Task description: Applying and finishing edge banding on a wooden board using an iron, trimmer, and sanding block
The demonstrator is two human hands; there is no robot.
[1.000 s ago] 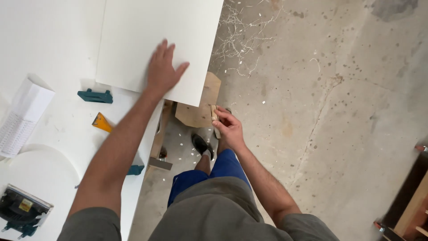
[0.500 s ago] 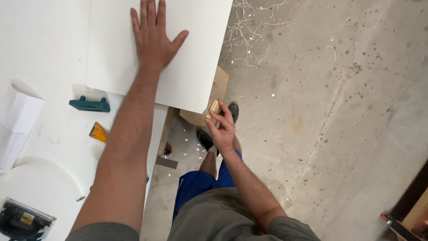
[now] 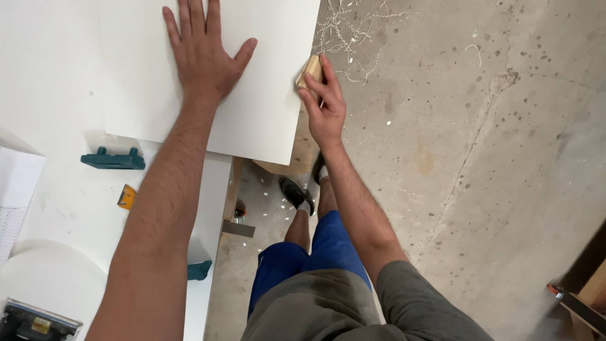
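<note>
White counter (image 3: pixel 57 95) carries a white board (image 3: pixel 265 95); the left hand (image 3: pixel 202 53) has slid up, flat and open, while the right hand (image 3: pixel 325 104) now pinches a sanding block (image 3: pixel 310 69) against the board's edge.

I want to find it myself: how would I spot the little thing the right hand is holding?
Start at the big white board lying on the white table. Follow its right edge to where the right hand presses. Under those fingertips sits a small tan block, the only wood-coloured thing against the board's edge.
</note>
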